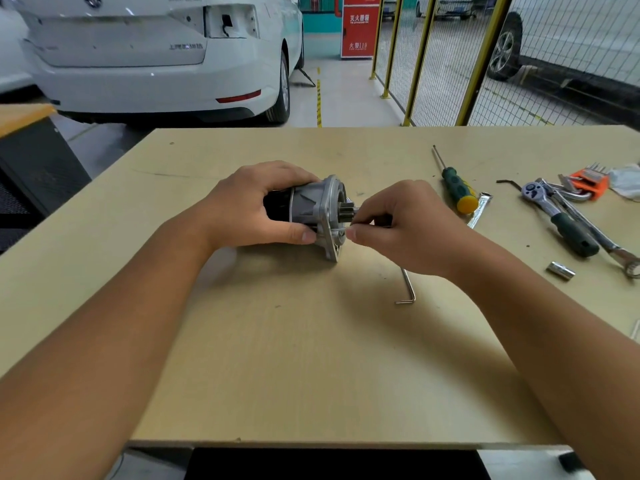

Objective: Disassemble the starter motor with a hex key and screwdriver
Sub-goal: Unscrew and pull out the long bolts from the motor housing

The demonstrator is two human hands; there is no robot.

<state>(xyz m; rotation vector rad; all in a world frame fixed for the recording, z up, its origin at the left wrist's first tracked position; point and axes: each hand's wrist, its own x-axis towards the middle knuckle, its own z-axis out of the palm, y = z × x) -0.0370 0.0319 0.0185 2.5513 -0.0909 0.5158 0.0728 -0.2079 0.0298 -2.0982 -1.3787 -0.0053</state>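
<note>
The starter motor (311,209) lies on its side mid-table (311,358), the left hand (249,206) wrapped around its dark body. The right hand (398,226) pinches a thin hex key (341,229) at the flange face. The green screwdriver (455,185) lies well apart to the right

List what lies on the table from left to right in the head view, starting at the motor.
starter motor → loose hex key → green screwdriver → ratchet wrench → orange hex key set
</note>
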